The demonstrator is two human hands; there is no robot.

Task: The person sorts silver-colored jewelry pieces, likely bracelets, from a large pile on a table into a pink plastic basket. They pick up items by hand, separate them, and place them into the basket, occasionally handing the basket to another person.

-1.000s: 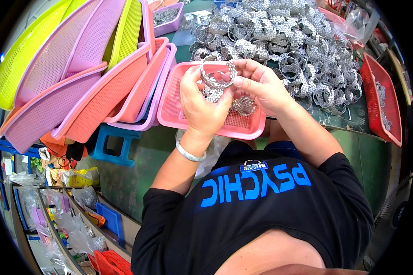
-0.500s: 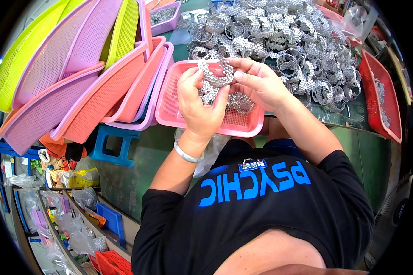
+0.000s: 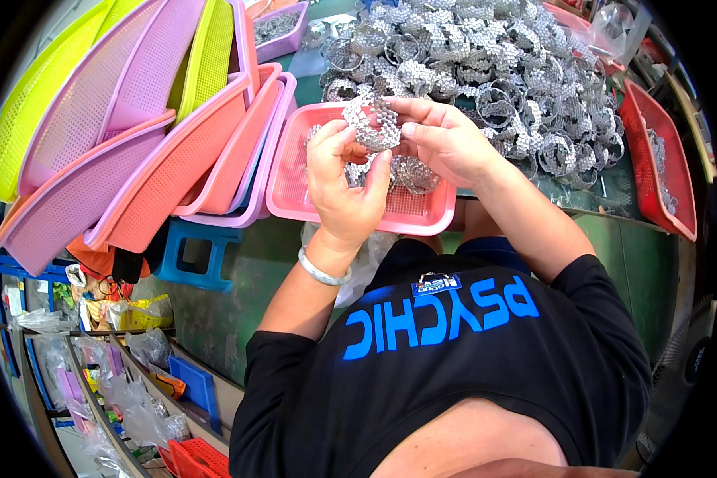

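Between my two hands is a silver ring-shaped band [image 3: 372, 127] made of many small scale-like metal pieces, held up over a pink plastic basket [image 3: 295, 171]. My left hand [image 3: 346, 175] grips the band's left and lower side with thumb and fingers. On its other side, my right hand [image 3: 446, 142] pinches the band between thumb and fingertips. Under the hands, more silver bands [image 3: 414, 175] lie inside the basket, partly hidden by my fingers.
Beyond the basket a big heap of similar silver bands [image 3: 494, 80] covers the table. Stacked baskets [image 3: 175, 159] lean at the left. A red basket [image 3: 653, 159] with silver pieces sits at the right edge, and a purple tray [image 3: 283, 36] at the back. A blue stool [image 3: 199, 255] stands below.
The silver band has turned between my hands, its open ring now facing me differently. Both hands stay over the basket with only slight finger shifts.
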